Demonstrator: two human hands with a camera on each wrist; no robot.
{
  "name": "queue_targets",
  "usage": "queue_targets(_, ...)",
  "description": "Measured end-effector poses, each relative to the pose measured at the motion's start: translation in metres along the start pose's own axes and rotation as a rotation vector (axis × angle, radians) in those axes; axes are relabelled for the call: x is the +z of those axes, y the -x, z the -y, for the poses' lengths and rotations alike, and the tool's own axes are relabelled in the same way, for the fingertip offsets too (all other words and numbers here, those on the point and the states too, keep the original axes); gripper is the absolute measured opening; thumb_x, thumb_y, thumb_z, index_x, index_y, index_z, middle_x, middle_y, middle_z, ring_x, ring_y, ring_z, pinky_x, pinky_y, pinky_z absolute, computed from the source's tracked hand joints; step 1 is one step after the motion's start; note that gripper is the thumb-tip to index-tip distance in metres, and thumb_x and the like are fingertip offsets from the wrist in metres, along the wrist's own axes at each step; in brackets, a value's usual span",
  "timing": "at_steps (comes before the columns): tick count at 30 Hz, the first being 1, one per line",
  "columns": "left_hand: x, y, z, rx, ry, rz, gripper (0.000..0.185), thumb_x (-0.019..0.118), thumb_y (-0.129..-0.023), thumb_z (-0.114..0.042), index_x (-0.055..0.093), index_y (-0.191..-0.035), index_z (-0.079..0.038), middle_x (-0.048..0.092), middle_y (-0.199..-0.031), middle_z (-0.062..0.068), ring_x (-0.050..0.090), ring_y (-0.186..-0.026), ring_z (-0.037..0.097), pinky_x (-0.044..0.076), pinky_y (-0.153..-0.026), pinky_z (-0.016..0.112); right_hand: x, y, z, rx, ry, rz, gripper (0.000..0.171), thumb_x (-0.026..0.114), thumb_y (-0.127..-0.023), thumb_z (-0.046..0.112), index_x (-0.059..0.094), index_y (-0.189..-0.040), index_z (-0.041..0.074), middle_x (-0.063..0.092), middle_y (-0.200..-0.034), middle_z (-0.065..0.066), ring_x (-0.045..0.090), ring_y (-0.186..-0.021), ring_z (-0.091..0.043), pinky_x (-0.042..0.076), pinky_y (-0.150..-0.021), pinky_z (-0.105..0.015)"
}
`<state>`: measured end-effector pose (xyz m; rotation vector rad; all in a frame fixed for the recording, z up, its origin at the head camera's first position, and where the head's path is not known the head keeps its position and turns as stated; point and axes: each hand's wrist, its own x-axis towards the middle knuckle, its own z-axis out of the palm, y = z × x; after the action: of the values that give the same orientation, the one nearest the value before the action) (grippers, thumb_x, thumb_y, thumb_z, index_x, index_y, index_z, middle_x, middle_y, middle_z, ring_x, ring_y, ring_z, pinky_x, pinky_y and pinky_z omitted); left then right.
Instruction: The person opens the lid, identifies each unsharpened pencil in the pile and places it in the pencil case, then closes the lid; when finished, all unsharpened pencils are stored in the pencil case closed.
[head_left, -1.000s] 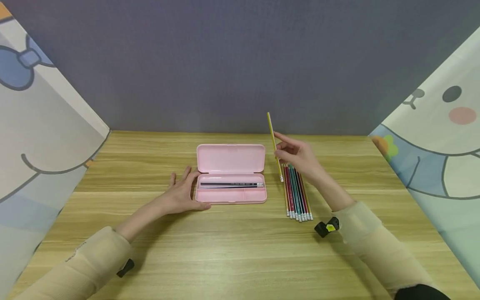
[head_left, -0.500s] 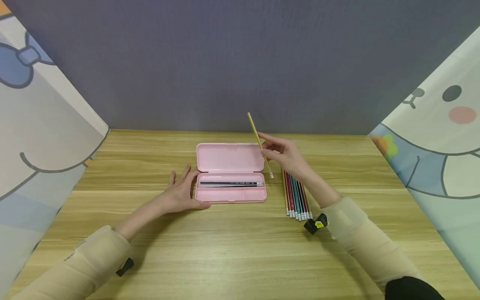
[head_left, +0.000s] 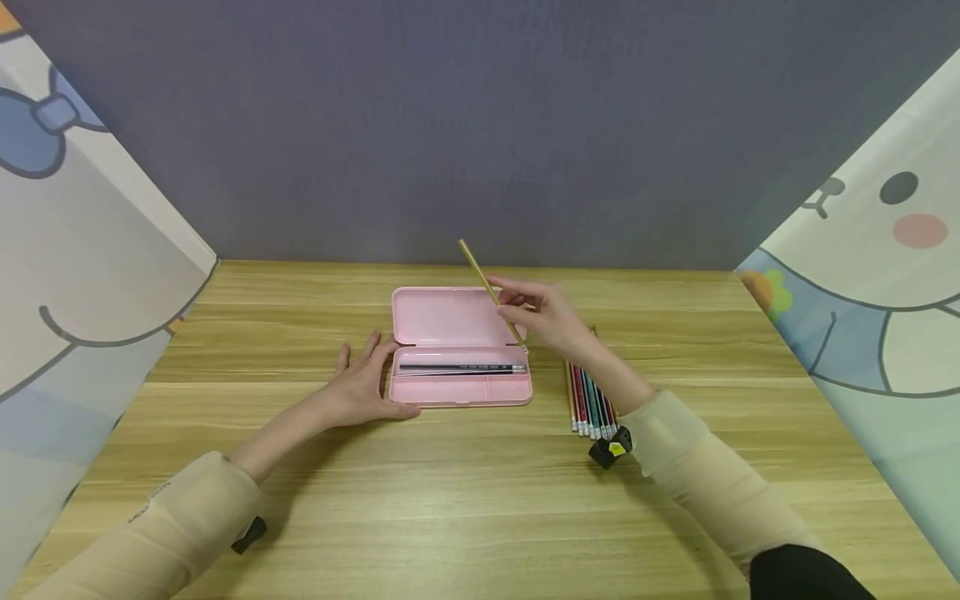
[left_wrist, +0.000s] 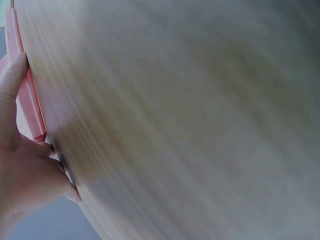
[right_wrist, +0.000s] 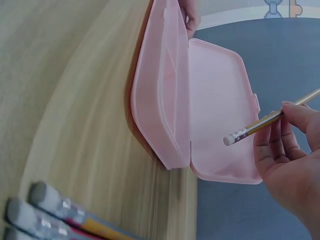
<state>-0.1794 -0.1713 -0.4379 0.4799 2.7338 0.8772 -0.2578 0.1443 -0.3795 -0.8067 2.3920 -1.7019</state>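
Note:
A yellow pencil (head_left: 477, 268) with a white eraser is pinched between the thumb and fingers of my right hand (head_left: 547, 318), tilted above the right side of a pink pencil case (head_left: 442, 390). In the right wrist view, the pencil's eraser end (right_wrist: 229, 139) points toward the raised lid (right_wrist: 215, 110). The case lies with its lid back, and dark pencils (head_left: 457, 367) rest in its long rear compartment. My left hand (head_left: 356, 393) grips the case's left end, thumb along the front wall and index finger near the hinge; the left wrist view shows the thumb (left_wrist: 17, 72) against the wall.
Right of the case, a row of several pencils (head_left: 588, 404), red, green, black and yellow, lies on the wooden table (head_left: 420, 492), partly covered by my right forearm. A grey panel (head_left: 480, 133) rises behind the table, with cartoon-printed panels at both sides.
My right hand has carried the yellow pencil leftward from above the pencil row to over the case, the pencil tilting further left. The left hand has stayed on the case.

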Motion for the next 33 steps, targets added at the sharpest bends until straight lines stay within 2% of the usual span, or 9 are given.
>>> queue_targets(3, 0.000, 0.000, 0.000, -0.006, -0.006, -0.004, 0.101, 0.088, -0.076, -0.049, 0.030, -0.150, -0.011, 0.035, -0.165, 0.023, 0.007, -0.158, 0.051, -0.006, -0.118, 0.079, 0.005, -0.001, -0.002, -0.019, 0.029, 0.023, 0.044, 0.067, -0.095, -0.004, 0.062, -0.138, -0.001, 0.069, -0.104, -0.024, 0.064, -0.092, -0.009, 0.055, -0.081, -0.021)
queue_targets(6, 0.000, -0.001, 0.000, -0.005, -0.009, -0.009, 0.101, 0.088, -0.076, -0.049, 0.030, -0.149, -0.011, 0.036, -0.164, 0.024, 0.008, -0.158, 0.052, -0.005, -0.118, 0.079, 0.009, -0.002, -0.005, -0.040, 0.064, 0.057, 0.043, 0.066, -0.096, -0.003, 0.062, -0.138, 0.000, 0.069, -0.104, -0.021, 0.064, -0.092, -0.011, 0.056, -0.083, -0.023)
queue_targets(8, 0.000, -0.001, 0.000, -0.005, -0.009, -0.011, 0.101, 0.088, -0.076, -0.049, 0.031, -0.149, -0.010, 0.037, -0.164, 0.024, 0.008, -0.158, 0.052, -0.005, -0.118, 0.079, 0.012, -0.003, -0.007, -0.058, 0.087, 0.080, 0.043, 0.066, -0.096, -0.003, 0.062, -0.138, 0.000, 0.069, -0.103, -0.020, 0.064, -0.091, -0.012, 0.057, -0.082, -0.023)
queue_targets(10, 0.000, -0.001, 0.000, -0.005, -0.010, -0.011, 0.100, 0.088, -0.076, -0.049, 0.031, -0.148, -0.010, 0.036, -0.164, 0.023, 0.008, -0.158, 0.052, -0.005, -0.118, 0.079, 0.015, -0.004, -0.009, -0.078, 0.095, 0.107, 0.043, 0.065, -0.096, -0.004, 0.062, -0.139, 0.000, 0.068, -0.102, -0.020, 0.063, -0.087, -0.014, 0.056, -0.076, -0.024)
queue_targets(15, 0.000, 0.000, 0.000, -0.010, -0.010, -0.008, 0.100, 0.088, -0.076, -0.049, 0.031, -0.149, -0.010, 0.036, -0.164, 0.023, 0.008, -0.159, 0.051, -0.006, -0.119, 0.077, 0.021, -0.006, -0.012, -0.124, 0.098, 0.157, 0.043, 0.066, -0.093, -0.010, 0.063, -0.135, -0.004, 0.069, -0.099, -0.025, 0.065, -0.086, -0.020, 0.057, -0.073, -0.023)
queue_targets(16, 0.000, 0.000, 0.000, -0.009, -0.009, -0.009, 0.100, 0.088, -0.076, -0.050, 0.031, -0.149, -0.011, 0.036, -0.164, 0.023, 0.008, -0.159, 0.050, -0.007, -0.119, 0.077, 0.022, -0.005, -0.012, -0.127, 0.104, 0.164, 0.043, 0.067, -0.092, -0.011, 0.063, -0.134, -0.004, 0.070, -0.099, -0.025, 0.065, -0.088, -0.021, 0.058, -0.076, -0.024)
queue_targets(24, 0.001, 0.000, 0.000, -0.001, -0.009, -0.013, 0.099, 0.088, -0.076, -0.050, 0.031, -0.148, -0.011, 0.034, -0.165, 0.023, 0.008, -0.158, 0.051, -0.006, -0.119, 0.078, 0.031, -0.002, -0.013, -0.071, 0.186, 0.203, 0.041, 0.067, -0.094, -0.006, 0.068, -0.133, 0.005, 0.068, -0.103, -0.015, 0.066, -0.094, -0.021, 0.059, -0.083, -0.029)
queue_targets(33, 0.000, 0.000, 0.000, -0.009, -0.007, -0.008, 0.099, 0.088, -0.076, -0.050, 0.032, -0.148, -0.012, 0.035, -0.165, 0.022, 0.008, -0.159, 0.050, -0.006, -0.119, 0.078, 0.036, 0.002, -0.015, -0.070, 0.276, 0.241, 0.038, 0.068, -0.094, -0.005, 0.071, -0.129, 0.007, 0.069, -0.101, -0.012, 0.065, -0.088, -0.016, 0.058, -0.078, -0.029)
